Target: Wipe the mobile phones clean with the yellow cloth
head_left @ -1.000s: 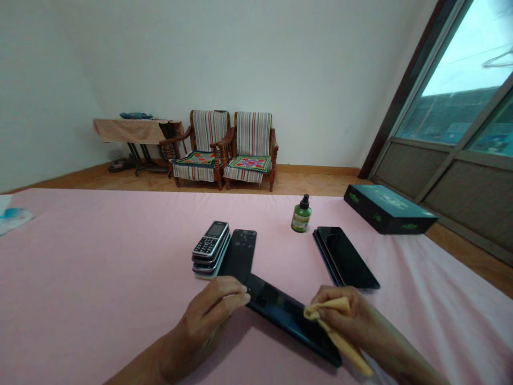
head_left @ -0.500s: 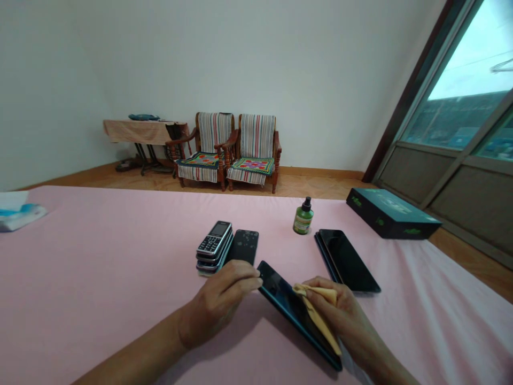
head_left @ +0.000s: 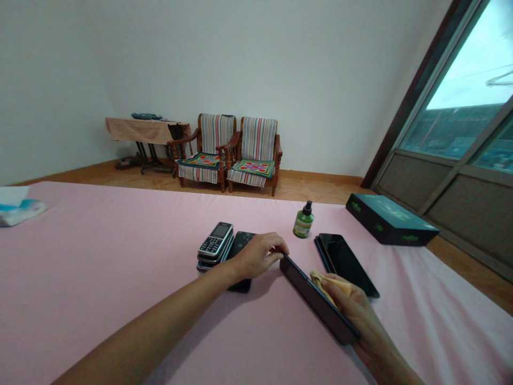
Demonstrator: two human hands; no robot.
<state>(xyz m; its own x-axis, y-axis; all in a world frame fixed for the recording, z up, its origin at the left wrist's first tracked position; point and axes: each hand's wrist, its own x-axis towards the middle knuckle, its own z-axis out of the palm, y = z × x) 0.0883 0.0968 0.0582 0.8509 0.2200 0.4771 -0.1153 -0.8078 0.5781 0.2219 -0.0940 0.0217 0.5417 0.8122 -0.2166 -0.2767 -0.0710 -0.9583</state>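
A black smartphone (head_left: pixel 318 299) stands tilted on its long edge on the pink sheet, its face turned toward my right hand. My left hand (head_left: pixel 258 256) holds its far end with the fingertips. My right hand (head_left: pixel 355 307) presses a yellow cloth (head_left: pixel 326 282) against the phone's face, and the hand hides much of the cloth. Under my left wrist lies a dark smartphone (head_left: pixel 241 240) with specks on its glass. A stack of keypad mobile phones (head_left: pixel 214 246) sits beside it. Two stacked smartphones (head_left: pixel 345 264) lie just beyond my right hand.
A green pump bottle (head_left: pixel 303 223) stands behind the phones, with a dark teal box (head_left: pixel 390 221) to its right. A tissue pack (head_left: pixel 18 212) lies at the sheet's far left. Beyond the pink sheet (head_left: pixel 100 267) are a wooden floor, two armchairs (head_left: pixel 234 152) and a window (head_left: pixel 460 107).
The smartphone has tipped further up onto its edge. My left hand has moved right and away from me along it, and the cloth now shows less behind my right hand.
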